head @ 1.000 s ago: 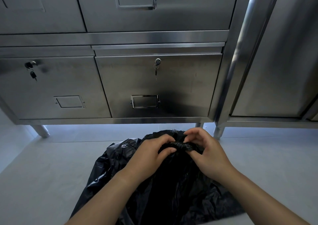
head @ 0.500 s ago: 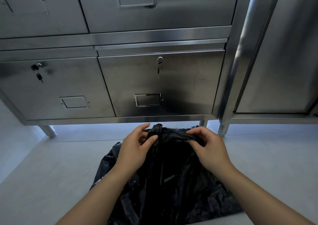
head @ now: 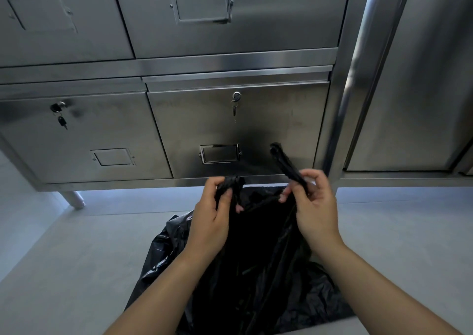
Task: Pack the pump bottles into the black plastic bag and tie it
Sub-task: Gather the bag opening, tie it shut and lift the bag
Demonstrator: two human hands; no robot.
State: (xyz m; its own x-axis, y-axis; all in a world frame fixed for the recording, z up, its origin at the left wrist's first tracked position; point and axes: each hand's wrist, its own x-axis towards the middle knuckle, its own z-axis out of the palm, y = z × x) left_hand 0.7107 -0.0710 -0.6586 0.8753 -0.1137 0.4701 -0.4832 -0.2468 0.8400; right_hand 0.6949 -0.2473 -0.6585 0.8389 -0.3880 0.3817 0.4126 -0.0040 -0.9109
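- Fingers (head: 213, 185) of the left hand (head: 211, 219) are curled round one twisted black strip (head: 234, 182) at the bag's mouth, with the thumb pressed against it from the near side.
- Right hand (head: 316, 206) pinches the other twisted strip (head: 285, 163) between thumb and fingertips. Its free end sticks up and leftward above the knuckles, in front of the drawer face.
- Both hands are about level and a little apart. The two strips are separate, not yet crossed or knotted.
- Crinkled black plastic bag (head: 256, 270) sits on the pale grey floor (head: 76, 252) between the forearms. Its upper part is drawn up taut to the hands, and its lower folds spread out on either side.
- Its contents are hidden by the dark film; the pump bottles may be inside, but I cannot tell.
- Brushed stainless-steel cabinet (head: 268, 119) of drawers stands just behind the bag, raised on a short round leg (head: 74, 199).
- Drawer straight ahead has a small silver key (head: 235, 104) hanging in its lock and a metal label frame (head: 220, 153) below.
- Drawer to the left has a dark-headed key (head: 61, 119) in its own lock.
- Second steel unit (head: 422, 91) stands just beside the first, on the right.
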